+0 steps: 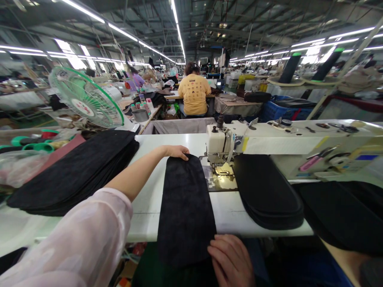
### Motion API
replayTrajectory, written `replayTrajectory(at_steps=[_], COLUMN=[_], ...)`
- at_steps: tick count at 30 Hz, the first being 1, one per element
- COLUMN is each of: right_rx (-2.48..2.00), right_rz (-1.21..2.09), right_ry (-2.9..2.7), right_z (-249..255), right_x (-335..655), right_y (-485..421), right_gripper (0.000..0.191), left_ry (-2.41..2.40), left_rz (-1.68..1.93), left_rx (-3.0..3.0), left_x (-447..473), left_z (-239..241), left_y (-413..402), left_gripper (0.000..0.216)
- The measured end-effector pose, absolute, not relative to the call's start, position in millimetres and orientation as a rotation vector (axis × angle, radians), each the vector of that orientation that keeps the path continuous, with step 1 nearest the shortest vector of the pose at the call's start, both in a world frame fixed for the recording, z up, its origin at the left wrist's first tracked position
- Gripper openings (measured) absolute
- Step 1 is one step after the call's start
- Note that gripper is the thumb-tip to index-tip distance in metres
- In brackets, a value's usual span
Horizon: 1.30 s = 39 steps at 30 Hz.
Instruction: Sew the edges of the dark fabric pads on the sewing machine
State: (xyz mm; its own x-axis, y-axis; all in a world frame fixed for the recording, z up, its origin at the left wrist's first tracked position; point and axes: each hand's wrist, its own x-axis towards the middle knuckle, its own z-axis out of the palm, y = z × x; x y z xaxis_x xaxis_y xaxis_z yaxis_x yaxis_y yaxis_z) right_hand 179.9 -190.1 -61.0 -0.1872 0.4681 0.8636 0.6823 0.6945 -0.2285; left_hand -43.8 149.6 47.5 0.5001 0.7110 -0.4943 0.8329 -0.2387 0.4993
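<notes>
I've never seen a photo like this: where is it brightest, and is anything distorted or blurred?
In the head view, ceiling lights glare white and the needle plate glows yellow; the long black piece shows little detail; the sewing machine looks stretched rightward; everything far off looks soft.

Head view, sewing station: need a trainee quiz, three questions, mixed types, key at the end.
1. Which hand is at the far end of the black panel? A) left B) right
2. True or false: the sewing machine stands to the left of the black panel.
3. Fill in: beyond the stack of black pieces on the left stands a green-rimmed ____.

Key:
1. A, the left hand.
2. False; the sewing machine stands to its right.
3. Fan.
</notes>
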Motion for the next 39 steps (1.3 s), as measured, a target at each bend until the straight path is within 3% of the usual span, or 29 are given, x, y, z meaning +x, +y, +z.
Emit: replayTrajectory(at_steps=[9,13,18,27,39], right_rx=[-0.904,-0.879,-0.828,-0.832,-0.861], right_rz=[-0.297,-0.279,-0.253,-0.285,-0.259], right_ry=[-1.884,-1.949,-1.977,-2.047,-2.017], right_z=[-60,-53,-40,-39,-37], right_x=[183,185,193,204,198], right_y=[-189,-189,-194,-231,-225], right_gripper=[0.023,0.024,0.023,0.025,0.026], left_ry=[1.372,1.439,1.224,0.926,0.821], left_rz=[-0.274,-0.099,0.089,0.504,0.51], left_rx=[2.302,2.597,2.864,2.966,2.951], left_x=[-30,-19,-8,14,15], left_z=[51,45,26,-5,-3], left_y=[143,118,74,23,35], left_gripper=[0.029,0.043,0.033,0.035,0.033])
